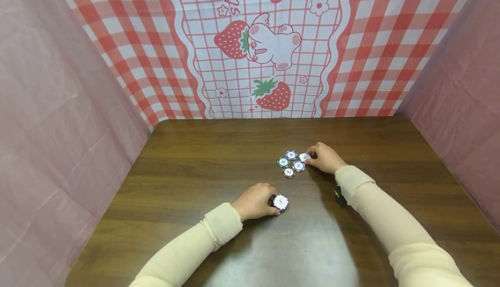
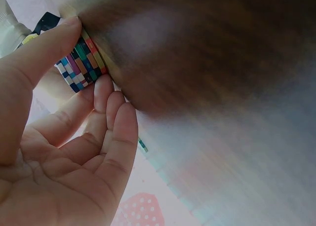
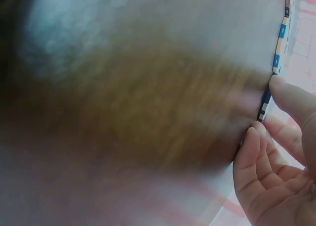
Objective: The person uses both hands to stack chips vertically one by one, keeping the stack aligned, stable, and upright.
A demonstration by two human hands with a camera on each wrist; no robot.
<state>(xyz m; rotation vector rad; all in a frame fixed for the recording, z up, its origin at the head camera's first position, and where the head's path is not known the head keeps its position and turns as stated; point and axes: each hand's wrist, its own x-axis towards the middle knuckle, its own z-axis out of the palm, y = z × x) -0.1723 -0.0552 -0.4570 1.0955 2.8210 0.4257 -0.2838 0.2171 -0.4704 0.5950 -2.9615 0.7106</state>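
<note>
My left hand (image 1: 255, 201) grips a short stack of poker chips (image 1: 280, 201) between thumb and fingers. The chip on top is white and marked 5. Several edges in different colours show along the stack (image 2: 85, 63) in the left wrist view. Farther back, my right hand (image 1: 326, 158) pinches a white-faced poker chip (image 1: 304, 157) at its edge, flat on the table. Beside that chip lie a blue chip (image 1: 291, 154), another blue chip (image 1: 298, 166), a green chip (image 1: 283, 162) and a brownish chip (image 1: 288, 173). The right wrist view shows the pinched chip (image 3: 264, 103) edge-on.
The brown wooden table (image 1: 187, 161) runs back to a red-and-white strawberry cloth (image 1: 258, 96). Pink curtains (image 1: 58, 126) hang along both sides. A small dark device (image 1: 340, 196) sits at the right wrist.
</note>
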